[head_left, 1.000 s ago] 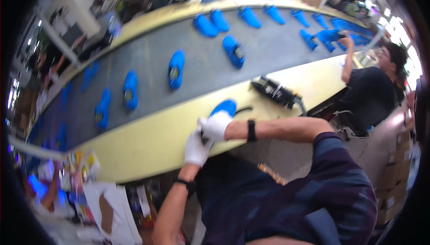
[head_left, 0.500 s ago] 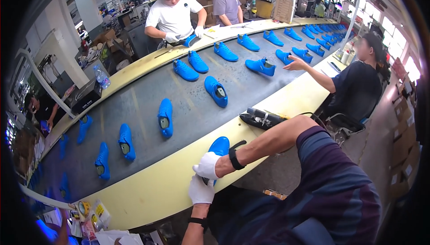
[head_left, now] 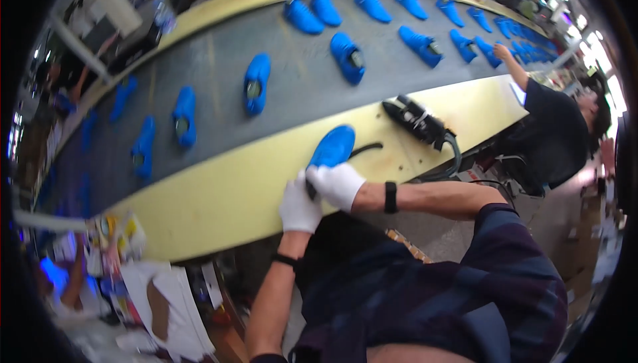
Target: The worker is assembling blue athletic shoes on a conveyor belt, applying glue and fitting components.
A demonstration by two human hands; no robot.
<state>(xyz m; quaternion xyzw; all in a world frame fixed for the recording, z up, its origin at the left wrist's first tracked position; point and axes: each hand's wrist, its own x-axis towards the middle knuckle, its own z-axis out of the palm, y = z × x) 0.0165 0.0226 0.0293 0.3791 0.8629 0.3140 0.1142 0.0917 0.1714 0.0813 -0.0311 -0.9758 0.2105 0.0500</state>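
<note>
A blue shoe (head_left: 335, 145) is at the near edge of the cream worktop, its toe pointing away from me. Both hands wear white gloves and meet at its heel end. My left hand (head_left: 300, 205) grips the heel from the left, fingers closed. My right hand (head_left: 337, 186) closes over the shoe's opening, which it mostly hides. A thin dark curved strip (head_left: 367, 148) sticks out to the right of the shoe; its other end is hidden. Further right lies a black handheld tool (head_left: 419, 122) with a thick grey hose. Motion blurs the picture slightly.
Beyond the cream ledge (head_left: 219, 193) a dark conveyor belt (head_left: 219, 64) carries several blue shoes in rows. A co-worker in a dark top (head_left: 555, 124) sits at the right, one arm over the belt. Papers and packets (head_left: 159, 303) lie lower left.
My view has tilted down and turned, so the belt sits higher in the picture. Both hands stay on the shoe's heel end. The co-worker's arm now reaches further along the belt.
</note>
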